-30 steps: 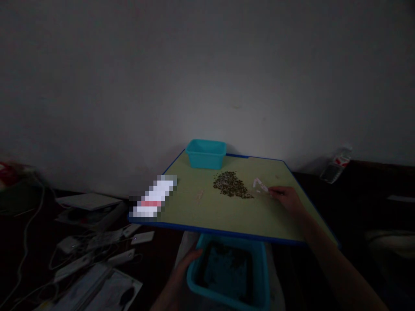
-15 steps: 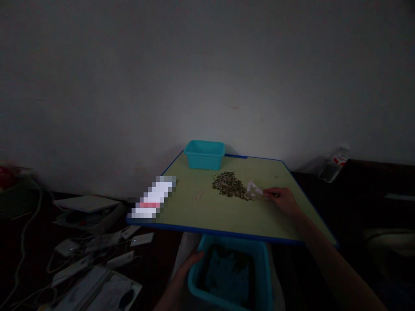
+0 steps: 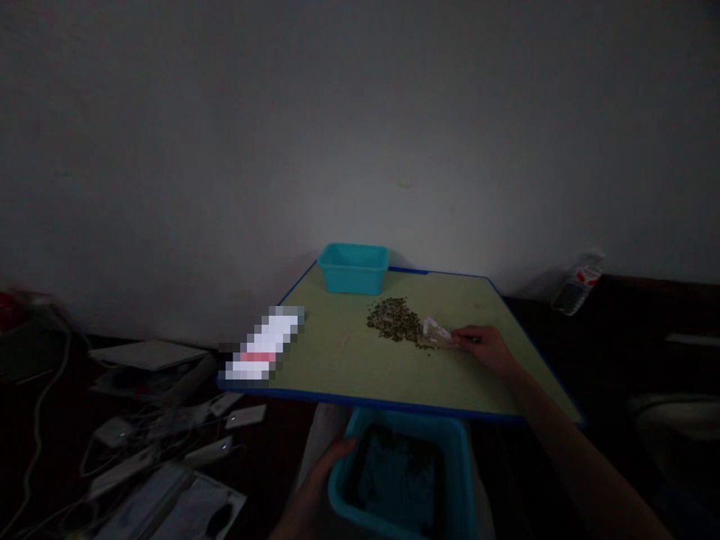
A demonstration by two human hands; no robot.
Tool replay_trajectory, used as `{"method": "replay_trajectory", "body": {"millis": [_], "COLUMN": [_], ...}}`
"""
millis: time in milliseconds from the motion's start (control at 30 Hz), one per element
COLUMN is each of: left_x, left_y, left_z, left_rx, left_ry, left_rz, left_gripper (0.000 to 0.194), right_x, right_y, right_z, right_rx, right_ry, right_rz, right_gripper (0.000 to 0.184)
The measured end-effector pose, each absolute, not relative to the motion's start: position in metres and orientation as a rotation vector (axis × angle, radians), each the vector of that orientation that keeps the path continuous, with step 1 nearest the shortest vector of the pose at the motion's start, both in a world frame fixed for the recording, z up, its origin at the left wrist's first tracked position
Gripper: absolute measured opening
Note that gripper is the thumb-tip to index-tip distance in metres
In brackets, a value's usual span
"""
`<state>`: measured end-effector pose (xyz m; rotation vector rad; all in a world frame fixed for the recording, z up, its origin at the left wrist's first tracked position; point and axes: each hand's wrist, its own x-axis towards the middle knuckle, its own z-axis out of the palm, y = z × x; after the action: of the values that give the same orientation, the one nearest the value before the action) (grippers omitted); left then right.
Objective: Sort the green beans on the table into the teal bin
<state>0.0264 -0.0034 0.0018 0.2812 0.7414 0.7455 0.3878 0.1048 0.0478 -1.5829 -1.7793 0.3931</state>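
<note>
A loose pile of small brown-and-pale bits, like seeds or beans (image 3: 394, 320), lies spread on a pale yellow-green tabletop (image 3: 349, 375). At the pile's right edge, my right hand (image 3: 484, 346) pinches a see-through plastic piece with white patches (image 3: 436, 330); its exact kind is unclear in the dim light. The plastic touches or overlaps the nearest bits. Below the table's front edge, my left hand (image 3: 331, 469) grips the left rim of a turquoise plastic tub (image 3: 343, 499), the thumb over the rim. Dark bits lie inside this tub, which rests on my lap.
A second turquoise tub (image 3: 353, 277) stands at the table's back, by the wall. A blurred-out phone-like screen (image 3: 264, 346) lies at the left edge. Cables and white power strips (image 3: 211, 451) clutter the floor at left. A clear packet (image 3: 579, 285) leans at right.
My right hand and the clear plastic piece have shifted slightly left, to the edge of the pile. My left hand stays on the lap tub's rim.
</note>
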Motion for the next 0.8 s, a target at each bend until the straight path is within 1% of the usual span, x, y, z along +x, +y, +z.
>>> {"method": "replay_trajectory", "body": {"millis": [133, 367, 567, 800], "left_x": [0.026, 0.022, 0.025, 0.023], "left_y": [-0.003, -0.001, -0.004, -0.003], "left_z": [0.001, -0.004, -0.001, -0.001], "left_rx": [0.28, 0.265, 0.286, 0.287], "left_ry": [0.79, 0.733, 0.724, 0.717], "left_rz": [0.719, 0.679, 0.715, 0.722], "left_gripper": [0.058, 0.07, 0.068, 0.074], "right_x": [0.388, 0.388, 0.393, 0.404], "right_y": [0.105, 0.104, 0.099, 0.074], "right_z": [0.046, 0.048, 0.056, 0.053], "right_rx": [-1.563, -1.575, -1.609, -1.73], "right_ry": [-1.798, -1.773, -1.703, -1.573], "right_rz": [0.417, 0.446, 0.391, 0.319], "right_gripper": [0.025, 0.025, 0.027, 0.026]}}
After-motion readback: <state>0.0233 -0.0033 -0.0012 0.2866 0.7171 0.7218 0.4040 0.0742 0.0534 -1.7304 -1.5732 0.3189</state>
